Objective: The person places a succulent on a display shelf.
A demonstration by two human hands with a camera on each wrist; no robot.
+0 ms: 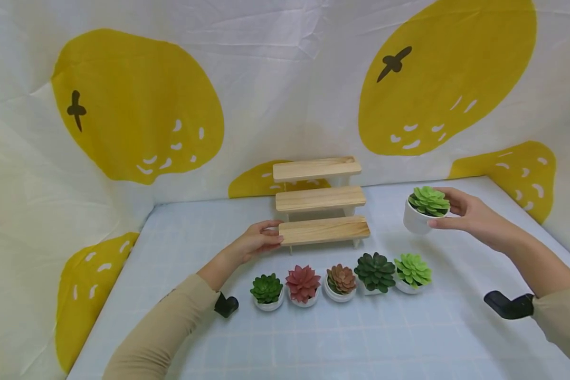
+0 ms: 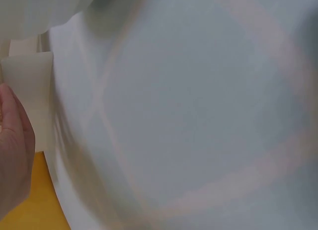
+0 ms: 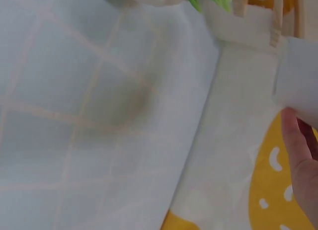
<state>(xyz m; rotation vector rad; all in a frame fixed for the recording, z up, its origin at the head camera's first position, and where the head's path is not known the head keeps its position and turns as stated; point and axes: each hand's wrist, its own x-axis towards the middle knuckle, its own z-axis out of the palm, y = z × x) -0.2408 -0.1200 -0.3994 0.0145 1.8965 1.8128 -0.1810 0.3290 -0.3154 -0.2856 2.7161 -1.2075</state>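
Note:
My right hand (image 1: pixel 480 217) grips a white pot (image 1: pixel 415 218) with a light green succulent (image 1: pixel 429 200), raised above the table to the right of a three-tier wooden stand (image 1: pixel 324 230). The right wrist view shows that hand's fingers (image 3: pixel 297 145) against the pot's white side (image 3: pixel 299 78). With thumb and fingers my left hand (image 1: pixel 252 243) holds the left end of the stand's lowest board. At the left edge of the left wrist view, the left hand (image 2: pixel 15 150) appears beside a pale upright piece (image 2: pixel 30 71). All three tiers are bare.
Before the stand, a row of potted succulents runs left to right: green (image 1: pixel 266 288), pink-red (image 1: pixel 303 283), brown (image 1: pixel 341 279), dark green (image 1: pixel 375 272) and light green (image 1: pixel 412 270). A white cloth (image 1: pixel 285 79) with yellow fruit prints hangs behind the pale blue table (image 1: pixel 313 343).

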